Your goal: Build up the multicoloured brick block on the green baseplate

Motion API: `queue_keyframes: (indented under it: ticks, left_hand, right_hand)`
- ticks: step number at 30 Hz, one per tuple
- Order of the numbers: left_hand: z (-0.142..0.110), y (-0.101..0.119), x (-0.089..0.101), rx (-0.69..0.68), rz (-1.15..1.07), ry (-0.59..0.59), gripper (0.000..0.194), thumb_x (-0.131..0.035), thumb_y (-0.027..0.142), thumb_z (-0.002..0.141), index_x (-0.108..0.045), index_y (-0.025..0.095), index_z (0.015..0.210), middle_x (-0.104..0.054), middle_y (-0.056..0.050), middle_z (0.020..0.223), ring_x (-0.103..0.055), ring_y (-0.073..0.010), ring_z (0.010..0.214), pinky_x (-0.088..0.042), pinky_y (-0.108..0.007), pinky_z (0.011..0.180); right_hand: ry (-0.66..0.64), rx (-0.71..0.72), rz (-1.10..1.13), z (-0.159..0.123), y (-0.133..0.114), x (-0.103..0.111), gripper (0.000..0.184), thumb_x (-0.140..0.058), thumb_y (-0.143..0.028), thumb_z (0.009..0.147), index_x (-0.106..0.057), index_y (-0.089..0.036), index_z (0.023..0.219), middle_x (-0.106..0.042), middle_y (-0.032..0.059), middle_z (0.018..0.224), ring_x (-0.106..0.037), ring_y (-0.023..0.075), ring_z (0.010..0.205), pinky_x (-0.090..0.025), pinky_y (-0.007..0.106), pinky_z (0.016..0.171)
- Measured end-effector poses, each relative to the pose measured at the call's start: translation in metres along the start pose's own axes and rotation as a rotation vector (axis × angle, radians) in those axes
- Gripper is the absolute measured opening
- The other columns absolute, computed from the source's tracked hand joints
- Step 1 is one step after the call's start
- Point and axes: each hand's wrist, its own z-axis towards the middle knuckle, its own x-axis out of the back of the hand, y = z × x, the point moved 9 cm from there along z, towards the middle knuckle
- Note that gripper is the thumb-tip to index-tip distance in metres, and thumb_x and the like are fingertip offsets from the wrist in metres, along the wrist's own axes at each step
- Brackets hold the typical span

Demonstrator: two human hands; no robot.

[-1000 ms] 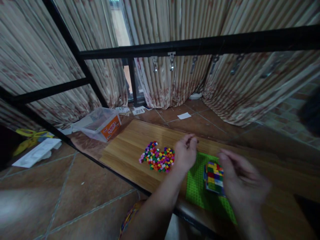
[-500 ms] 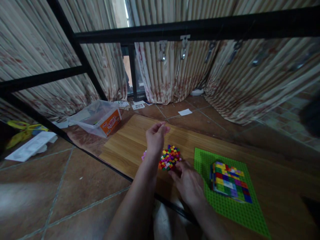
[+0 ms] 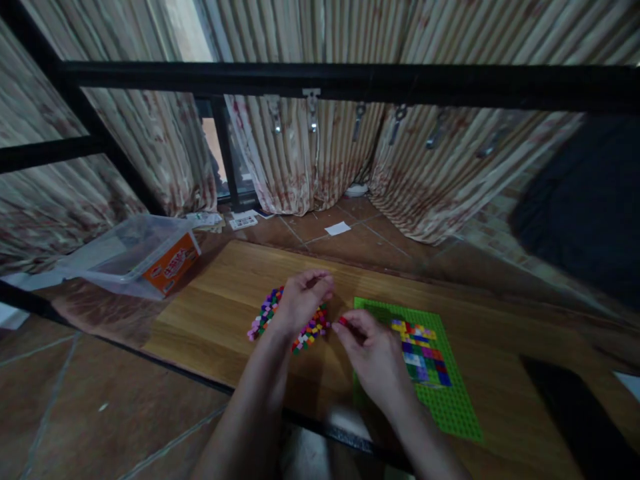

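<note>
A pile of small coloured bricks lies on a wooden board. My left hand hovers over the pile with its fingers curled together; what they hold, if anything, is hidden. My right hand pinches a small red brick at the pile's right edge. To the right lies a green baseplate bearing a flat block of stacked coloured bricks.
A clear plastic box with an orange label stands at the board's far left. Black metal frame bars cross overhead. Striped curtains hang behind, paper scraps lie on the tiled floor, and a dark shape sits at right.
The view has swung right and down. My left hand dropped onto the pile and curled. My right hand now pinches a red brick at the pile's edge.
</note>
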Motion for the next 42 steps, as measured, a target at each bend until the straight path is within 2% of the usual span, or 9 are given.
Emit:
queue_keyframes:
  ticks: [3,6,11,17,24,30,34,38,42]
  left_hand:
    - [-0.014,-0.014,-0.044,0.114,0.029,-0.316,0.029,-0.074,0.041,0.07,-0.07,0.014,0.081,-0.064,0.0,0.064,-0.054,-0.0078,0.054,-0.042,-0.018,0.051]
    - [-0.025,-0.018,-0.071,0.131,0.005,-0.473,0.031,-0.075,0.043,0.069,-0.07,0.012,0.075,-0.062,0.0,0.063,-0.051,-0.0069,0.054,-0.041,-0.019,0.053]
    - [-0.028,-0.023,-0.091,0.153,-0.048,-0.476,0.034,-0.082,0.034,0.06,-0.073,0.012,0.083,-0.067,-0.002,0.072,-0.055,-0.0086,0.06,-0.044,-0.022,0.059]
    - [-0.031,-0.028,-0.114,0.144,-0.089,-0.444,0.023,-0.077,0.023,0.064,-0.073,0.012,0.083,-0.068,-0.002,0.071,-0.056,-0.0094,0.06,-0.043,-0.022,0.059]
    - [-0.015,-0.032,-0.106,-0.052,0.275,-0.276,0.022,-0.06,0.02,0.08,-0.073,0.015,0.097,-0.073,-0.004,0.088,-0.065,-0.0154,0.08,-0.048,-0.025,0.073]
    - [-0.016,-0.032,-0.112,-0.226,0.503,-0.259,0.027,-0.052,0.023,0.087,-0.071,0.018,0.106,-0.073,-0.005,0.105,-0.066,-0.0177,0.092,-0.049,-0.03,0.086]
    - [-0.023,-0.026,-0.122,-0.292,0.556,-0.291,0.025,-0.051,0.022,0.089,-0.07,0.02,0.104,-0.072,-0.004,0.104,-0.066,-0.0167,0.095,-0.049,-0.029,0.088]
    - [-0.033,-0.015,-0.133,-0.4,0.678,-0.344,0.027,-0.048,0.018,0.091,-0.07,0.023,0.104,-0.069,-0.003,0.1,-0.065,-0.0155,0.093,-0.048,-0.028,0.086]
    - [-0.041,-0.011,-0.141,-0.452,0.767,-0.39,0.031,-0.044,0.014,0.091,-0.071,0.022,0.105,-0.067,-0.004,0.097,-0.063,-0.0163,0.093,-0.049,-0.029,0.085]
  right_hand:
    - [0.076,0.018,0.138,0.006,0.0,0.03,0.011,-0.059,-0.033,0.085,-0.065,-0.024,0.087,-0.073,0.0027,0.082,-0.069,0.0185,0.076,-0.051,0.028,0.069]
    - [0.077,0.033,0.132,0.007,0.006,0.046,0.012,-0.059,-0.028,0.085,-0.068,-0.023,0.089,-0.074,0.002,0.085,-0.069,0.0172,0.076,-0.051,0.028,0.071]
    - [0.127,0.027,0.161,0.003,0.024,0.064,0.015,-0.061,-0.027,0.083,-0.072,-0.023,0.092,-0.073,0.0023,0.087,-0.068,0.0175,0.079,-0.052,0.03,0.074]
    - [0.204,-0.078,0.291,0.0,0.055,0.093,0.015,-0.068,-0.033,0.076,-0.071,-0.021,0.085,-0.072,0.0028,0.081,-0.067,0.0173,0.073,-0.053,0.029,0.068]
    - [0.334,-0.199,0.214,-0.007,0.102,0.151,0.019,-0.071,-0.036,0.069,-0.072,-0.019,0.077,-0.073,0.0045,0.075,-0.067,0.0199,0.068,-0.052,0.031,0.065]
    - [0.233,-0.105,0.011,-0.004,0.094,0.143,0.017,-0.057,-0.027,0.081,-0.074,-0.024,0.081,-0.075,0.0033,0.089,-0.068,0.0204,0.084,-0.051,0.033,0.079]
    - [0.2,-0.02,-0.089,0.0,0.081,0.134,0.027,-0.052,-0.019,0.084,-0.072,-0.025,0.1,-0.074,0.0027,0.097,-0.066,0.0192,0.092,-0.049,0.035,0.088]
    - [0.145,0.014,-0.147,0.001,0.077,0.127,0.041,-0.05,-0.015,0.083,-0.063,-0.024,0.121,-0.072,0.0013,0.089,-0.065,0.0183,0.088,-0.049,0.034,0.087]
    - [0.12,0.043,-0.153,0.002,0.075,0.124,0.049,-0.048,-0.015,0.083,-0.055,-0.026,0.131,-0.071,0.0004,0.089,-0.065,0.018,0.087,-0.048,0.034,0.086]
